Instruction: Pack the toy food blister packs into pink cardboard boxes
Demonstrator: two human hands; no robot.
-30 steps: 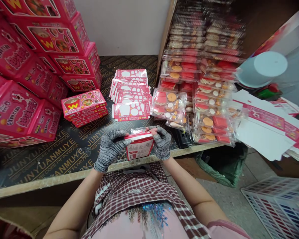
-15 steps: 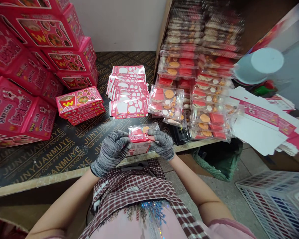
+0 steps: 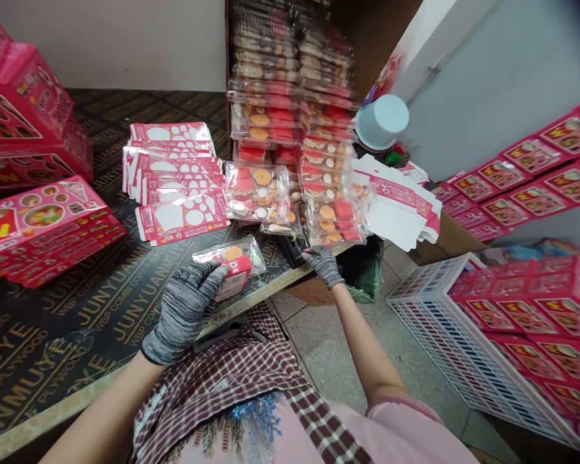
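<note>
My left hand (image 3: 186, 306), in a grey knitted glove with bare fingertips, is closed around a small pink cardboard box (image 3: 232, 278) near the table's front edge. Against the far side of that box is a clear plastic packet (image 3: 236, 250) with an orange disc in it; whether it is partly inside cannot be told. My right hand (image 3: 325, 265), gloved alike, is at the table edge by the near end of the clear packets (image 3: 328, 222). Its fingers are bent together, and what lies between them is hidden. A black object (image 3: 290, 250) is just left of it.
Flat pink cartons (image 3: 183, 216) lie fanned out beyond my left hand. Pink boxes (image 3: 43, 225) are stacked at the left. A green-lined bin (image 3: 367, 277) stands below the table edge. On the right are white card sheets (image 3: 391, 219) and a white crate (image 3: 430, 335).
My right hand has let go of the small box and moved right to the table edge. My left hand still holds the box. The view has swung to the right.
</note>
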